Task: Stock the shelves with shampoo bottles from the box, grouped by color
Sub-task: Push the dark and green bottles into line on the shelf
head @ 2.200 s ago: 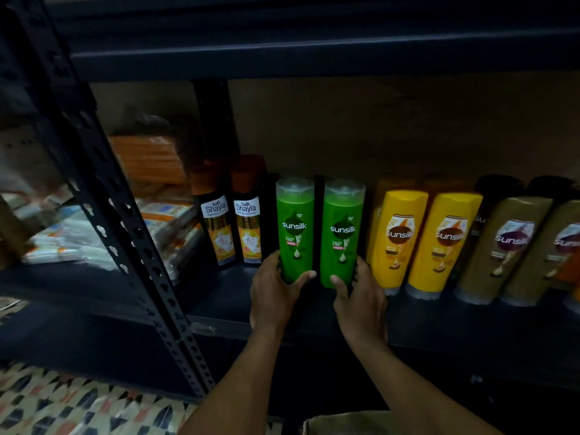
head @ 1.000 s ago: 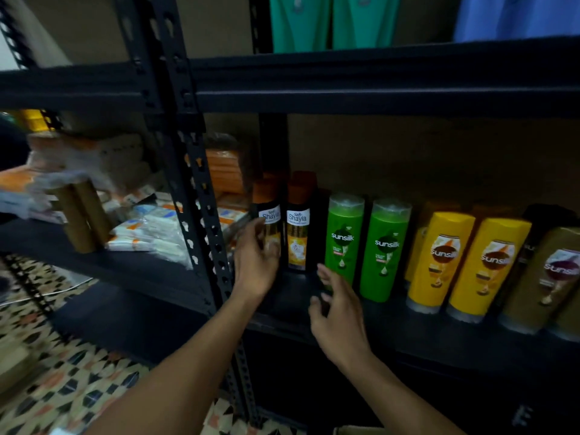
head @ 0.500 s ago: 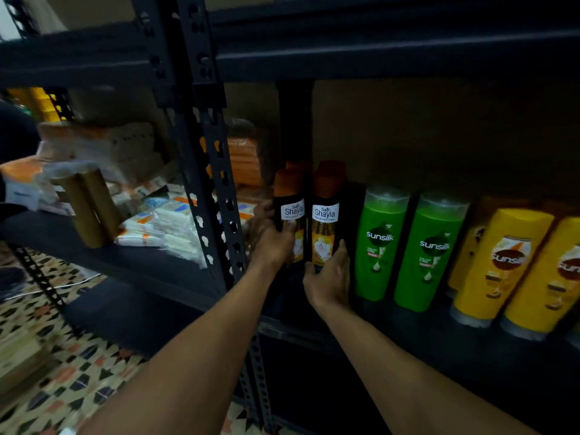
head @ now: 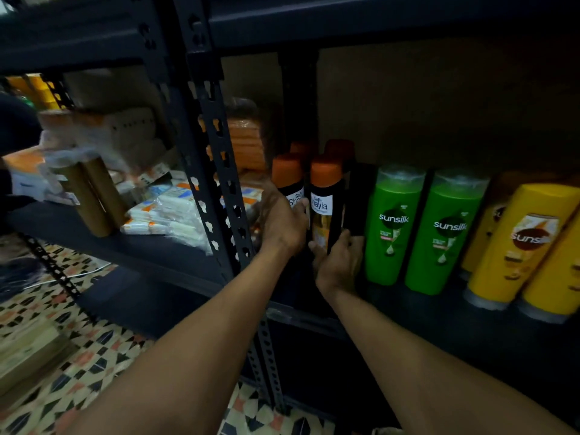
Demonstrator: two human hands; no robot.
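Note:
Two black bottles with orange caps stand at the left end of the dark shelf (head: 439, 321). My left hand (head: 282, 224) grips the left black bottle (head: 287, 177) around its middle. My right hand (head: 339, 262) holds the right black bottle (head: 326, 196) near its base. Two more orange-capped bottles stand behind them. Right of these stand two green bottles (head: 392, 227), then yellow bottles (head: 514, 243) at the far right.
A perforated metal upright (head: 216, 171) rises just left of my left hand. Beyond it, the neighbouring shelf holds packets (head: 163, 211), gold tubes (head: 91, 196) and stacked boxes. Patterned floor tiles (head: 62, 340) lie below. An upper shelf beam (head: 376, 20) runs overhead.
Both hands left the green bottles and moved left to the two black orange-capped bottles, closing round them. The view shifted left and drew nearer.

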